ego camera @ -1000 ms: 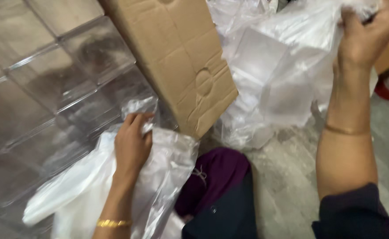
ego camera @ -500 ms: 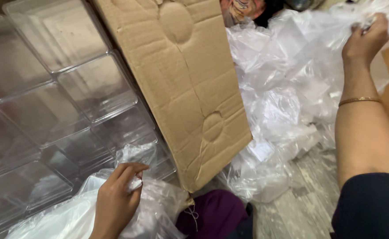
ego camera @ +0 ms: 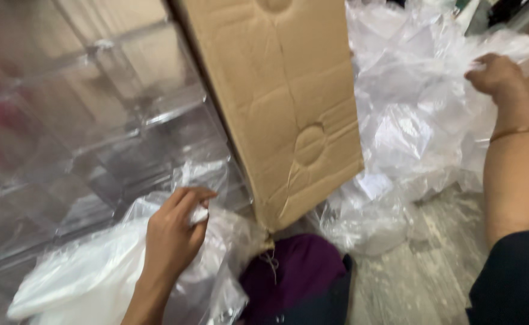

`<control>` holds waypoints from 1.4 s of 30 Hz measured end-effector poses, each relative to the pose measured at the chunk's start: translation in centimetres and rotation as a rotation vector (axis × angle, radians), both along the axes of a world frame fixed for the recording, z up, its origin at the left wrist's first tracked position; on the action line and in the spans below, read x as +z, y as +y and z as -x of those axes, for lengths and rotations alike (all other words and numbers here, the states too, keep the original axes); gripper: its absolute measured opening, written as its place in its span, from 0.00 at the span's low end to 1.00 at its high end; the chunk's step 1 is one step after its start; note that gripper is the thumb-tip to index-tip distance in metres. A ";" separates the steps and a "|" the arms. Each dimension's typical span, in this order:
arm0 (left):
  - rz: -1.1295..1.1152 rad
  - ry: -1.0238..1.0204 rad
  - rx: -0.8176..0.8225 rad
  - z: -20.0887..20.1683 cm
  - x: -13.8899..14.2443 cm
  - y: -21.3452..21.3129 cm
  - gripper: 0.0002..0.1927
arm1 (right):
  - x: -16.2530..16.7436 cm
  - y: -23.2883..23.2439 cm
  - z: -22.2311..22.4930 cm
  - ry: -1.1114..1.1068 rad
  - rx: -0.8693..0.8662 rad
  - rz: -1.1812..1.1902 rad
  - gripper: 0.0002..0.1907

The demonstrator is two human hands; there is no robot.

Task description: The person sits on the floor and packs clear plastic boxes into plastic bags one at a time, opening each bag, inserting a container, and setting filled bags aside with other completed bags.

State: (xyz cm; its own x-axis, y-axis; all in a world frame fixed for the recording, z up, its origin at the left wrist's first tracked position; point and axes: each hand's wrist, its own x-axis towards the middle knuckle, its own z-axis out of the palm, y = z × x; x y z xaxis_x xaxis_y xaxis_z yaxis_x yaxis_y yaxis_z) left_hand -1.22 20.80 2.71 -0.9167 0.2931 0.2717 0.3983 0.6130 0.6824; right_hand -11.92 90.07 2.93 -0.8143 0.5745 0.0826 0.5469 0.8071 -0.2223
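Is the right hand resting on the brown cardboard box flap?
No, the right hand grips crinkled clear plastic sheeting, apart from the brown cardboard box flap.

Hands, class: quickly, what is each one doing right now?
Left hand: closed, pinching the clear crinkled plastic bag.
Right hand: closed, gripping the clear plastic sheeting.

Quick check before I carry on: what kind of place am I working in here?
Probably a packing or storage area: stacked clear plastic boxes, a cardboard sheet, a heap of plastic bags. The left hand and right hand each grip plastic bags.
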 end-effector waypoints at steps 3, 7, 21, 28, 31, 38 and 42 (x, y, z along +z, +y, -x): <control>-0.036 0.017 -0.023 -0.4 0.6 -0.1 0.22 | 1.9 -1.8 -1.4 -0.072 -0.067 0.154 0.24; -0.144 -0.057 -0.065 -1.4 1.6 -0.8 0.15 | 2.6 -3.0 -4.0 0.054 0.047 0.602 0.19; 0.014 -0.511 -0.079 -7.9 6.5 -14.6 0.18 | 8.1 -15.7 -11.4 0.524 0.255 0.239 0.18; 0.253 -0.366 0.023 -9.8 5.0 -17.8 0.21 | 4.5 -41.9 -18.6 0.196 0.695 0.870 0.19; 0.200 -0.318 0.098 -10.8 3.8 -18.6 0.21 | 0.3 -51.1 -17.0 0.246 0.829 0.837 0.36; 0.322 -0.543 0.254 -14.3 2.3 -25.2 0.17 | 2.2 -53.2 -19.9 0.639 0.756 1.128 0.11; 0.264 -0.488 0.280 -14.7 0.7 -26.5 0.20 | 3.9 -53.1 -22.9 0.601 0.807 0.927 0.07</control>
